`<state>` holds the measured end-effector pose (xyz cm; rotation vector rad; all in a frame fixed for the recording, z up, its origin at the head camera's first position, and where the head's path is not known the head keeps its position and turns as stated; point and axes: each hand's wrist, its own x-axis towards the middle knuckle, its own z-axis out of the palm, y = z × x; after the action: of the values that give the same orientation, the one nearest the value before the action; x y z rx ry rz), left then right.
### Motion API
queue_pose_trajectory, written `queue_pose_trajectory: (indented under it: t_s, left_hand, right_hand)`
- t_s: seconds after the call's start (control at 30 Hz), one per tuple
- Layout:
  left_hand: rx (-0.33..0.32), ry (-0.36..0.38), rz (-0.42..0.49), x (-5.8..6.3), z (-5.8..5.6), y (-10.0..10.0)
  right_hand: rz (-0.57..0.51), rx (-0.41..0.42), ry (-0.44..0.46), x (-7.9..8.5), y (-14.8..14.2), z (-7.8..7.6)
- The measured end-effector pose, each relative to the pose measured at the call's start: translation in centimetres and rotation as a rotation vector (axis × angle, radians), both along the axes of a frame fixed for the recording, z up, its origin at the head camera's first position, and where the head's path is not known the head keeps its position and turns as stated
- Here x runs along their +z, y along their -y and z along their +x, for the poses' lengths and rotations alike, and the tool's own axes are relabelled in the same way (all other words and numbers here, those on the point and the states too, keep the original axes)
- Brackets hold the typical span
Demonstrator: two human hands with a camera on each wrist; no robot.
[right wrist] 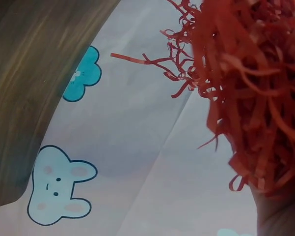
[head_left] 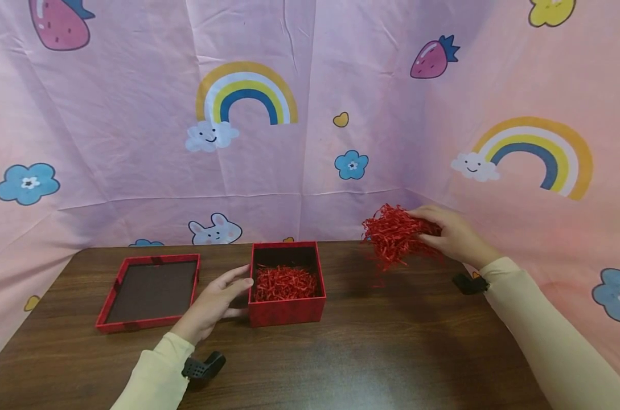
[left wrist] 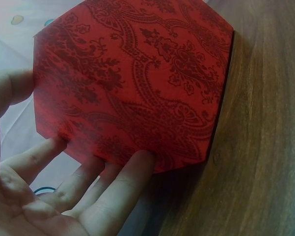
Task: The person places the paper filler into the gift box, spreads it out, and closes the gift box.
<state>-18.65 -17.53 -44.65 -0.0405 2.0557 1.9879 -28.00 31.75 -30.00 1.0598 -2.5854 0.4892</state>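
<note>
My right hand (head_left: 445, 230) grips a loose bunch of red shredded paper (head_left: 394, 233), raised over the right back of the table with strands hanging down. In the right wrist view the shredded paper (right wrist: 257, 93) covers most of the fingers. A red box (head_left: 288, 312), uncovered, stands mid-table with more red shredded paper (head_left: 284, 283) inside. My left hand (head_left: 214, 299) is at the left wall of this box, thumb near the rim. Spread, nearly straight fingers touch the dark paisley pattern of the box wall (left wrist: 132, 83) in the left wrist view.
Left of the box, a shallow red lid (head_left: 151, 290) with a dark inside lies on the brown wooden table (head_left: 361, 364). A pink-purple cloth (head_left: 361, 74) printed with rainbows and strawberries hangs behind the table and along its right side.
</note>
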Motion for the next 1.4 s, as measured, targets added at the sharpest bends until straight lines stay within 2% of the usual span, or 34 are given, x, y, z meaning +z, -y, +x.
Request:
queue_pose_trajectory:
  t_s: [0.47,0.83,1.0,1.27,1.4]
  left_hand:
    - [0.0,-0.006,-0.004,-0.1,0.0,0.1]
    - [0.0,-0.005,0.007,0.0,-0.2,-0.1]
    - [-0.007,-0.012,0.014,-0.1,-0.1,0.0]
    - [-0.006,-0.006,0.009,0.0,0.1,0.1]
    - [-0.005,-0.007,0.005,0.0,0.2,0.1]
  right_hand:
    - [0.021,0.002,0.092,1.3,2.2,0.4]
    - [0.02,0.049,0.085,2.5,4.1,0.4]
    - [0.014,0.075,0.112,3.4,5.2,0.3]
    - [0.013,0.137,0.029,4.8,7.0,0.5]
    - [0.007,0.157,0.029,5.2,8.0,0.5]
